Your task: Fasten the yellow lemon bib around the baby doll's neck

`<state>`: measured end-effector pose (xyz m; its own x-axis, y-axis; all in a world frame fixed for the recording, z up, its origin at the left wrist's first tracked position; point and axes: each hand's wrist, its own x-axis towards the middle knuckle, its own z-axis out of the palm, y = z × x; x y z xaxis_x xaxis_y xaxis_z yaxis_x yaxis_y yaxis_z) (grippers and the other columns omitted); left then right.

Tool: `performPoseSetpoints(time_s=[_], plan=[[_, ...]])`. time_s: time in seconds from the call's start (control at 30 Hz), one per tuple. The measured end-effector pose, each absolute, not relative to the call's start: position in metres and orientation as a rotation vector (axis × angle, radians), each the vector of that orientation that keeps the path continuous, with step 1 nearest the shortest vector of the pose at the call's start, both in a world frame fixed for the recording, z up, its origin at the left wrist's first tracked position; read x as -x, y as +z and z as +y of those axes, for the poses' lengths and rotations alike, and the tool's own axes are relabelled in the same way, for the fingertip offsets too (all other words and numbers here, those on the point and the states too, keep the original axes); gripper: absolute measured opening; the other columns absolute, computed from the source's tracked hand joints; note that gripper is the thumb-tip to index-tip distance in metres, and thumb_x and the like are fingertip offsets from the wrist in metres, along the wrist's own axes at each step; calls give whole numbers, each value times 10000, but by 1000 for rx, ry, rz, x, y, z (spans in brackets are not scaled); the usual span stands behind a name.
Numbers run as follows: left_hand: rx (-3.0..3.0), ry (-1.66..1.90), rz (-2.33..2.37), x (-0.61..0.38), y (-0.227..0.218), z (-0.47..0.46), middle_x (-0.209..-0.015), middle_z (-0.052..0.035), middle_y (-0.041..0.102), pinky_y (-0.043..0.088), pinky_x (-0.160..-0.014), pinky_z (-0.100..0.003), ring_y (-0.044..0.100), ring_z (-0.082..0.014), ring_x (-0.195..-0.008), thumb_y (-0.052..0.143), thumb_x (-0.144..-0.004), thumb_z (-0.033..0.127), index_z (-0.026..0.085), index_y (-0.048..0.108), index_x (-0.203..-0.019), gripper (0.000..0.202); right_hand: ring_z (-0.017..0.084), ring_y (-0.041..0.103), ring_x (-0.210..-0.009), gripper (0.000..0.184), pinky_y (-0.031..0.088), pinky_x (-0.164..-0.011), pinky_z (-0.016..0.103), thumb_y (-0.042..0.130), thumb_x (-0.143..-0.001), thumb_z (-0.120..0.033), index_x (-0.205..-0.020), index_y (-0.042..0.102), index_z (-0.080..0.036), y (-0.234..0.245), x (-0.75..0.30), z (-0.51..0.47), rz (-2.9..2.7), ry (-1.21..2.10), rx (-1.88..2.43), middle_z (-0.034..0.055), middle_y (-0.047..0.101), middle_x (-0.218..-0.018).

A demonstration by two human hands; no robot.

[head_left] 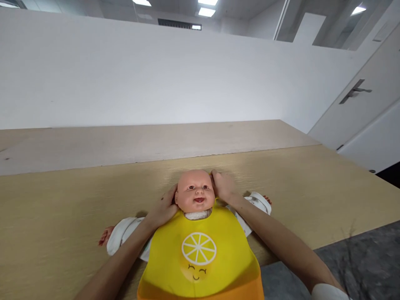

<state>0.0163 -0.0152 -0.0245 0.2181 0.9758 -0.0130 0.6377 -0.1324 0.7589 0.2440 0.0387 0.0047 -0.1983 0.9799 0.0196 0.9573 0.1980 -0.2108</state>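
A baby doll (195, 192) lies on its back on the wooden table (62, 208), head away from me, arms spread in white sleeves. A yellow bib (200, 254) with a lemon-slice face covers its chest, with its neck opening under the chin. My left hand (162, 210) rests against the left side of the doll's head and neck, fingers tucked behind the bib's collar. My right hand (222, 186) cups the right side of the head, fingers reaching behind it. Whether the fingers grip the bib's neck straps is hidden behind the head.
A second, paler tabletop (125, 143) lies beyond the wooden one, against a white partition wall (156, 75). A white door with a handle (356, 89) stands at the right. Grey floor (359, 258) shows at the lower right past the table edge.
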Motion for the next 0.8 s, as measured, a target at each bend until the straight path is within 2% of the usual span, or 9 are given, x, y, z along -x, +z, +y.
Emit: performPoseSetpoints(time_s=[0.23, 0.4, 0.57, 0.7, 0.8], plan=[[-1903, 534, 1506, -15, -14, -19, -1250, -102, 662, 466, -990, -408, 597, -292, -1172, 439, -705, 224, 160, 543, -1262, 569, 275, 683, -880, 206, 433, -650, 296, 442, -911, -186, -1028, 606, -144, 6, -242, 38, -2374, 201, 1936, 148, 695, -975], [-1927, 581, 1483, -14, -15, -18, -1207, -106, 686, 493, -949, -399, 623, -297, -1129, 454, -706, 226, 164, 569, -1227, 538, 276, 684, -887, 195, 433, -655, 294, 458, -910, -188, -1027, 608, -143, 8, -242, 38, -2394, 189, 1939, 146, 697, -984], [-1945, 532, 1482, -7, -16, -16, -1112, -108, 713, 505, -916, -408, 652, -300, -1051, 501, -741, 304, 171, 590, -1169, 457, 260, 681, -858, 187, 426, -649, 278, 509, -878, -189, -991, 641, -121, 11, -244, 38, -2457, 219, 1918, 158, 700, -961], [-1979, 608, 1534, 3, -6, -18, -1185, -108, 689, 488, -935, -404, 635, -287, -1085, 505, -764, 333, 188, 582, -1216, 480, 264, 671, -856, 218, 428, -670, 292, 474, -896, -197, -912, 673, -108, 16, -255, 44, -2435, 191, 1948, 183, 693, -942], [-1978, 723, 1620, 10, 12, -25, -1157, -72, 694, 522, -820, -332, 658, -239, -973, 504, -796, 345, 215, 560, -1272, 496, 264, 649, -914, 244, 433, -708, 300, 513, -891, -263, -1025, 646, -109, 27, -267, 48, -2252, 162, 1893, 166, 680, -1006]])
